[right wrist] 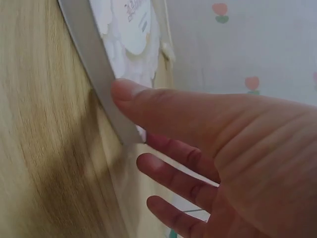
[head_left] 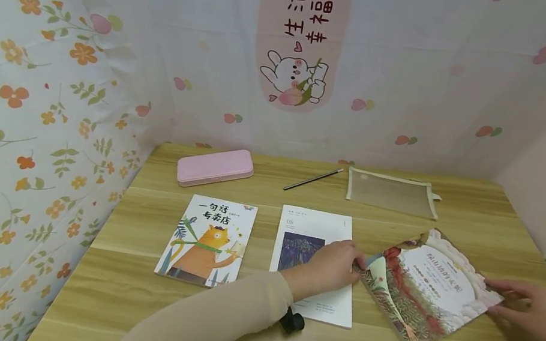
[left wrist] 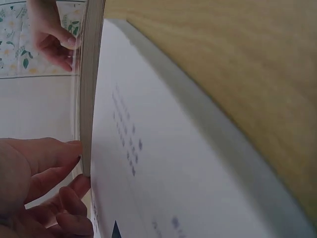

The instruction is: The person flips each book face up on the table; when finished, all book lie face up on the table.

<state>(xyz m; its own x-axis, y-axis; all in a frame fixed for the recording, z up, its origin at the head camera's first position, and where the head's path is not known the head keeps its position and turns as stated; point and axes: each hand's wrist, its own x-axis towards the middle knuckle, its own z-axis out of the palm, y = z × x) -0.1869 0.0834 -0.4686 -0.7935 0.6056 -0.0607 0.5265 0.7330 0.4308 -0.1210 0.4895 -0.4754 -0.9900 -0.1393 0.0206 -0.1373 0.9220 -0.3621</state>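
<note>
A book with a decorated white, green and red cover (head_left: 441, 285) lies turned at an angle on the right side of the table. My left hand (head_left: 329, 269) pinches its left corner between thumb and fingers, over the white booklet (head_left: 335, 312). At the opposite corner, my right hand (head_left: 533, 314) grips the book between thumb and index finger, the other fingers spread below. From the left wrist, the book's page edge (left wrist: 90, 74) shows close beside the booklet. In the right wrist view the thumb (right wrist: 130, 91) presses on the book's edge.
Left of the booklet lies a book with a bear on its cover (head_left: 207, 244). Along the back are a pink pencil case (head_left: 215, 168), a pencil (head_left: 313, 179) and a mesh zip pouch (head_left: 392, 193). Patterned cloth (head_left: 190, 46) hangs behind the wooden table (head_left: 119, 296).
</note>
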